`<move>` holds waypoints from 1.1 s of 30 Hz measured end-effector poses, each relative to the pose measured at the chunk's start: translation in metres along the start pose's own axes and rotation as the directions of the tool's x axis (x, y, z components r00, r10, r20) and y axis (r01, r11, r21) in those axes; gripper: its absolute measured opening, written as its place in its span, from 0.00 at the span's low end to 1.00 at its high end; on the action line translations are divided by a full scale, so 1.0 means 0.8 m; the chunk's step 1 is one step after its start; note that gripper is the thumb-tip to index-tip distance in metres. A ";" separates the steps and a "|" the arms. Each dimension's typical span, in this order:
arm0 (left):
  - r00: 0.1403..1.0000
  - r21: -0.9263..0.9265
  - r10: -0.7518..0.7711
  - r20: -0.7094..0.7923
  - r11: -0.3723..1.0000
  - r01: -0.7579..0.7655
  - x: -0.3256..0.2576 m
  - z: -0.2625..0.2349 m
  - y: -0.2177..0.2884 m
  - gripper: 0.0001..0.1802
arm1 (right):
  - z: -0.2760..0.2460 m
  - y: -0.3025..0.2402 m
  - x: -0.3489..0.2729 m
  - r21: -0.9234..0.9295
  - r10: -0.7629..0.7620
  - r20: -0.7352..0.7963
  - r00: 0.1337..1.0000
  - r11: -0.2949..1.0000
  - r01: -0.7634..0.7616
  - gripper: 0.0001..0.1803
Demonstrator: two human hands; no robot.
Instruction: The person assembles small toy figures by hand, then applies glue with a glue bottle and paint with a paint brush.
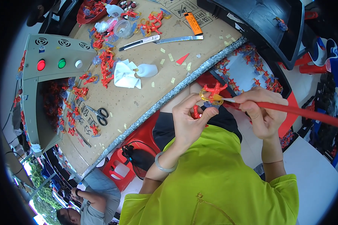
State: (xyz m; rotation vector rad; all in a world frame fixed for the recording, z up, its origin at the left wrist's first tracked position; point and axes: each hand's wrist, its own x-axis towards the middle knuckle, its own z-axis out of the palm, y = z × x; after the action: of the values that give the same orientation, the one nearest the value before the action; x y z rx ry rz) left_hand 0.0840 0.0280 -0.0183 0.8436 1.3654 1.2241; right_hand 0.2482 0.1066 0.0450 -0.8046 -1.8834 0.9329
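Pinched in the fingers of my left hand [190, 119] is a small red plastic figurine [215, 89] with a clear yellow ring-shaped part and bluish pieces below it. My right hand [263, 112] is closed round a paintbrush [308, 113] with a long red handle. Its pale metal end points left and the tip meets the figurine near the yellow part. Both hands are raised above my lap, just off the table's edge. Part of the figurine is hidden behind my left fingers.
On the table [139, 98] lie a utility knife [139, 42], an orange lighter [193, 24], scissors [101, 116], a white bottle [147, 70] on tissue and many red figurines. A grey machine [58, 60] stands left. Black trays [259, 22] sit right; another person [97, 202] is lower left.
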 end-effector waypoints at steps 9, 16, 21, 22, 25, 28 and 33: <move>0.998 -0.006 -0.064 -0.011 0.998 0.064 0.000 -0.001 0.010 0.16 | -0.004 0.001 0.000 -0.095 0.109 -0.007 0.994 0.989 -0.109 0.03; 0.996 -0.025 -0.085 -0.038 0.996 0.084 -0.001 -0.001 0.009 0.16 | 0.008 -0.005 -0.008 -0.082 0.005 0.032 0.999 0.997 -0.002 0.02; 0.967 0.370 0.240 -0.083 0.909 -0.193 0.003 0.002 0.014 0.19 | -0.001 -0.014 -0.016 -0.095 0.043 0.001 0.999 0.995 -0.043 0.05; 0.940 0.493 0.337 -0.063 0.829 -0.264 0.004 0.003 0.016 0.20 | 0.001 -0.015 -0.015 -0.105 0.033 0.004 0.999 0.994 -0.032 0.06; 0.923 0.528 0.378 -0.068 0.799 -0.288 0.003 0.006 0.014 0.21 | 0.010 -0.016 -0.015 -0.118 -0.002 0.040 0.999 0.993 0.007 0.08; 0.906 0.584 0.421 -0.038 0.745 -0.322 0.002 0.008 0.016 0.22 | 0.024 -0.003 -0.022 -0.134 -0.125 0.012 0.992 0.983 0.125 0.13; 0.910 0.617 0.415 -0.016 0.720 -0.318 0.001 0.003 0.010 0.23 | 0.018 -0.002 -0.018 -0.256 -0.090 0.089 0.992 0.960 0.111 0.10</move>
State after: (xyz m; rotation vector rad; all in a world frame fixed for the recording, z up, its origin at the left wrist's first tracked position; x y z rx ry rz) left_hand 0.0854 0.0309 -0.0103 1.5653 1.8192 1.1677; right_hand 0.2408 0.0901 0.0355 -0.8277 -2.1230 0.6687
